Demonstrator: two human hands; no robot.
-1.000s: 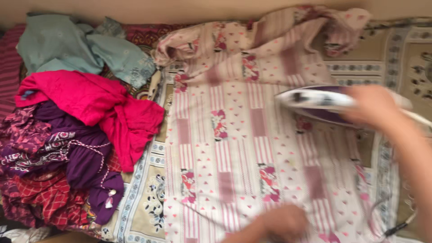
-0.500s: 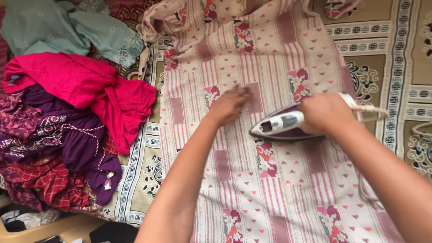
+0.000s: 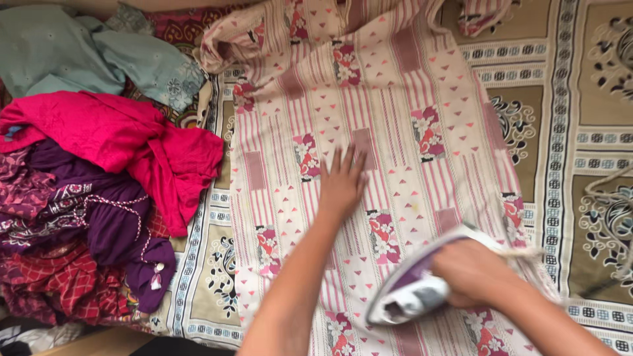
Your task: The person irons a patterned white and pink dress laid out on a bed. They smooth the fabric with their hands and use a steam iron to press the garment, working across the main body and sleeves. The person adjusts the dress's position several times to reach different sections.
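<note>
A pink-and-cream striped cloth (image 3: 395, 125) with flower and triangle prints lies spread across a patterned mat. My left hand (image 3: 341, 181) rests flat on the cloth near its middle, fingers spread. My right hand (image 3: 473, 271) grips the handle of a purple-and-white iron (image 3: 410, 296), which sits on the cloth at the lower right, its nose pointing lower left. The iron is slightly blurred.
A heap of clothes lies at the left: a bright pink garment (image 3: 119, 138), a purple one (image 3: 112, 217), a red checked one (image 3: 59, 283) and pale teal ones (image 3: 86, 53). The beige patterned mat (image 3: 593, 132) shows at the right, crossed by the iron's cord (image 3: 610, 181).
My right hand has drawn the iron down the cloth from the middle right to the lower right. My left hand stayed near the cloth's middle and has flattened out.
</note>
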